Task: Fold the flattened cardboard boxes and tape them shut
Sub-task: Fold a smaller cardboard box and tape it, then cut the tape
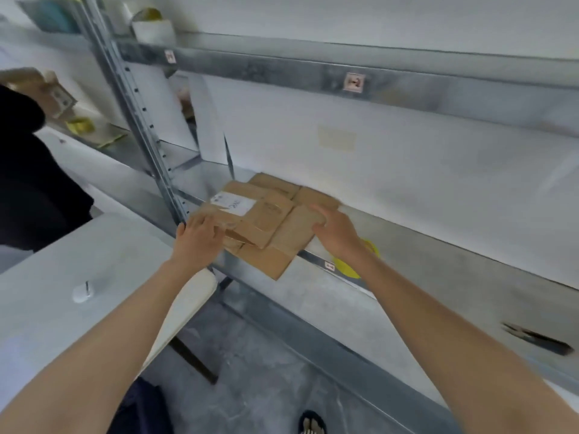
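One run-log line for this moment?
left hand: on flattened cardboard boxes | right hand: on their right side | boxes: stacked, metal shelf

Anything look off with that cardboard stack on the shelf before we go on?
Yes: the flattened cardboard boxes are stacked askew, sheets fanned at different angles, and one corner overhangs the front edge of the shelf. The left hand and right hand touch its sides. No tears visible.

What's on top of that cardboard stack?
A white label, plus the left hand and right hand resting there. Lower pieces of the cardboard stack are covered, count unclear.
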Available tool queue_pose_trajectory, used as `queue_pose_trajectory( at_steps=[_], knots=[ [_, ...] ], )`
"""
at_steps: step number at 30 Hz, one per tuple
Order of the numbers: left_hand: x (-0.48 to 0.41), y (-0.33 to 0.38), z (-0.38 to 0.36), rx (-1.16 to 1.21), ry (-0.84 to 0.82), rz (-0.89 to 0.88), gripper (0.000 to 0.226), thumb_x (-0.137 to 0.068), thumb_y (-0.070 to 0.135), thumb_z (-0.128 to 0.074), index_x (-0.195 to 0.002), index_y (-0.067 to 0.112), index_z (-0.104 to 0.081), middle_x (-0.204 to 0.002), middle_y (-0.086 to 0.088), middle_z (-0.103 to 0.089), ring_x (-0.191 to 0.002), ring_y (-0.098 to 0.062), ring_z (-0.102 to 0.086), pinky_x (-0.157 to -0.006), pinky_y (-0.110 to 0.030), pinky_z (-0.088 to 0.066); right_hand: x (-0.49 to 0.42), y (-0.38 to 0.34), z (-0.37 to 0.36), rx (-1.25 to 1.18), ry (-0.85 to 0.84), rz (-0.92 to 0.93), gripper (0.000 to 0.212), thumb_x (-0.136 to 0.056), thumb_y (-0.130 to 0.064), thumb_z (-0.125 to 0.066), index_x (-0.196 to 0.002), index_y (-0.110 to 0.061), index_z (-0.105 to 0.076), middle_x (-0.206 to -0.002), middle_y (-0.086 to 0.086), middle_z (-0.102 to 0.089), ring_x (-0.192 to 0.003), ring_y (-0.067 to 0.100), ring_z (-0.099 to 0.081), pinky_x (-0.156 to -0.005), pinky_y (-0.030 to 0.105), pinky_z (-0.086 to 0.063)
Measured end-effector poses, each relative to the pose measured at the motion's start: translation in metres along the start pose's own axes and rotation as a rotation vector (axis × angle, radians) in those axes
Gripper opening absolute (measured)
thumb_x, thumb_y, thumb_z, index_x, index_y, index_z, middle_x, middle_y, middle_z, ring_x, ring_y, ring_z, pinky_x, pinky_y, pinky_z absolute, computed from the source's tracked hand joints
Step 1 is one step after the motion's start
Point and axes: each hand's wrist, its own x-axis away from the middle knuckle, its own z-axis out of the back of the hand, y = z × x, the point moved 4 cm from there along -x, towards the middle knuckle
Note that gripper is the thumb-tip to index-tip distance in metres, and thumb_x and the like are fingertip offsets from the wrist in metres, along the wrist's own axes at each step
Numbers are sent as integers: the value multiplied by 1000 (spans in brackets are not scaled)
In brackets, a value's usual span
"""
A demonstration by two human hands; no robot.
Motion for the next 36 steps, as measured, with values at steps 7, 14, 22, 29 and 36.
queue_pose_trajectory(
  at_steps=[7, 14, 22, 29, 36],
  knots=[
    [-62, -43, -28, -12, -142, 85, 38, -98, 32, -30, -124, 11, -47, -136, -8, -46, -127, -26, -39, -107, -47, -28, -74, 8, -61, -126, -168, -71, 49, -95, -20, -52, -142, -13, -41, -144, 7, -45, -132, 23, -41, -103, 31, -34],
    [-111, -65, -57, 27, -291, 141, 49, -98, 36, -33, -142, 14, -31, -145, -11, -37, -134, -28, -33, -110, -48, -22, -102, 17, -112, -136, -261, -211, 53, -95, -30, -54, -144, -19, -37, -146, 3, -42, -130, 20, -43, -105, 36, -38],
    [-165, -86, -75, 162, -424, 225, 39, -98, 40, -40, -122, 9, -43, -80, 5, -53, -68, -10, -52, -60, -27, -40, -112, 3, -129, 25, -77, -341, 64, -93, -50, -47, -147, -19, -30, -151, 3, -34, -138, 23, -30, -113, 46, -28],
    [-167, -83, -73, 360, -396, 219, 46, -96, 45, -44, -128, 11, -40, -96, -1, -57, -84, -21, -61, -72, -36, -53, -114, -14, -135, -238, 15, -450, 80, -75, -75, -49, -140, -30, -37, -132, -6, -53, -120, 18, -51, -99, 46, -45],
    [-148, -43, -47, 514, -326, 100, 52, -92, 53, -45, -125, 12, -39, -106, -3, -56, -94, -24, -60, -81, -44, -54, -101, -30, -103, -622, 187, -402, 67, -82, -44, -68, -138, -21, -38, -115, -13, -51, -104, 8, -53, -82, 23, -43]
  ],
)
